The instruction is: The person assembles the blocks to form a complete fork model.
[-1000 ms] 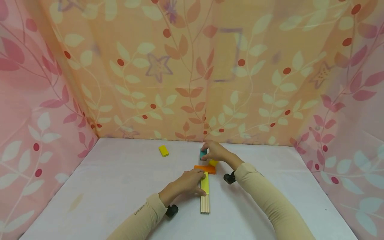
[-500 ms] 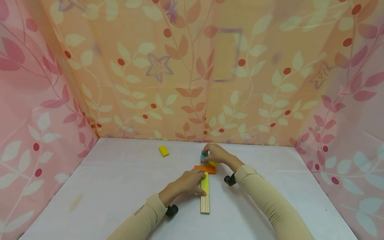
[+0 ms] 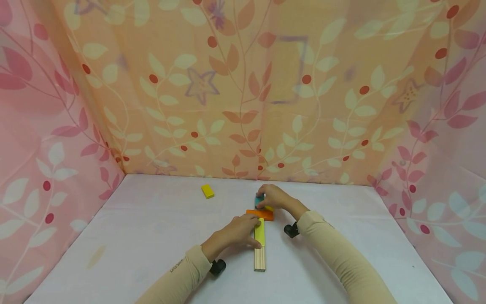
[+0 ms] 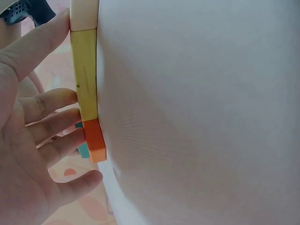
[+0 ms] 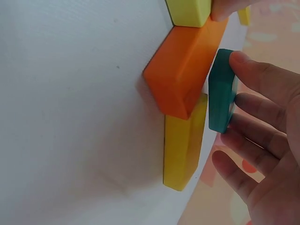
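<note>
My right hand (image 3: 276, 196) pinches a teal block (image 5: 221, 91) between thumb and fingers, just beyond an orange block (image 3: 262, 215). A darker yellow block (image 5: 182, 150) touches the orange block's far side, mostly hidden by my right hand in the head view. On the near side, a light yellow block (image 3: 259, 232) and a plain wooden block (image 3: 260, 259) run end to end from the orange one. My left hand (image 3: 240, 230) rests along this row with fairly straight, spread fingers. Its thumb touches near the joint of the yellow and plain blocks.
A separate yellow block (image 3: 207, 191) lies farther back on the left of the white-covered table (image 3: 152, 245). Patterned cloth (image 3: 243, 105) hangs along the back and both sides. A dark wrist camera (image 3: 218, 267) sits below the left wrist.
My right hand has moved slightly nearer with the teal block, closing on the orange and darker yellow blocks. My left hand and the row under it look still.
</note>
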Available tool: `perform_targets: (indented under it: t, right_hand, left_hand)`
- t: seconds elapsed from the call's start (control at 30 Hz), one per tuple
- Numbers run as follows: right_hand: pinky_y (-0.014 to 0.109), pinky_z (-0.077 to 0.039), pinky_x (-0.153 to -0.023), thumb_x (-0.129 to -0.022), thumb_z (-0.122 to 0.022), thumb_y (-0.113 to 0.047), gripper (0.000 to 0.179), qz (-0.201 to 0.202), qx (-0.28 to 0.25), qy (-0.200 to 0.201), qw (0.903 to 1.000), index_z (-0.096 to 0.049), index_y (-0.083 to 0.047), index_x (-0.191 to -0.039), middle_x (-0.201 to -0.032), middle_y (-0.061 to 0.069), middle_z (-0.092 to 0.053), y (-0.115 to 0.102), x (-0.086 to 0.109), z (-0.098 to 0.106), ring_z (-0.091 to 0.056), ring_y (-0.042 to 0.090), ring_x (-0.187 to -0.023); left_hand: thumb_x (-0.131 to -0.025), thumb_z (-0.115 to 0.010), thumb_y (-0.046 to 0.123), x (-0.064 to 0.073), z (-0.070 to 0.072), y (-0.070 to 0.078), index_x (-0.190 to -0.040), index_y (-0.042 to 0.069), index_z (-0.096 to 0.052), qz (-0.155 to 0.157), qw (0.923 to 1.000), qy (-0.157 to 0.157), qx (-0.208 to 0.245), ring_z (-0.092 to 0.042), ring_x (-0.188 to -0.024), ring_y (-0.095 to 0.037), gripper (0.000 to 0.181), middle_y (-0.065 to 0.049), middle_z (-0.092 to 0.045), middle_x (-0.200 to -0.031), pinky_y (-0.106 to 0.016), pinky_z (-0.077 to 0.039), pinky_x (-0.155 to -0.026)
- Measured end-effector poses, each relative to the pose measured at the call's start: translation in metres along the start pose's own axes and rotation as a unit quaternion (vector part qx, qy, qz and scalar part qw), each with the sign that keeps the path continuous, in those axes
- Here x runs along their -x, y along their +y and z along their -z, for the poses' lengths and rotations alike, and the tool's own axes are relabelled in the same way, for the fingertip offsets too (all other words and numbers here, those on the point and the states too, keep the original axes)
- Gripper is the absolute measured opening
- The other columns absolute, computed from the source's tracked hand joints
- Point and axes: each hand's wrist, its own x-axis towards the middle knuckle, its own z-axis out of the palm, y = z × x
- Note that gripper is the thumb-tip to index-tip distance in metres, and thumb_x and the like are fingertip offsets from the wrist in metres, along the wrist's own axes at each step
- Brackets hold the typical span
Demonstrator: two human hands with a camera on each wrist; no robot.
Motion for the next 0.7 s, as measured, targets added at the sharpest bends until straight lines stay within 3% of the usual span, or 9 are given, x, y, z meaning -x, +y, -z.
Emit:
perform_targets:
  t: [0.7]
  right_hand:
    - [0.045, -0.046, -0.104, -0.082, -0.079, -0.027, 0.035, 0.006, 0.005, -0.005, 1.0, -0.072, -0.007, -0.109, -0.119, 0.009, -0.066, 0.0039, 0.0019, -0.0056, -0.059, 0.026, -0.11]
  left_hand:
    - [-0.074, -0.081, 0.05, -0.0007, 0.0014, 0.0001, -0.129, 0.013, -0.061, 0.013, 0.9998, -0.008, 0.012, -0.05, -0.124, -0.018, 0.069, -0.001, -0.056, -0.137, -0.045, -0.044, -0.103]
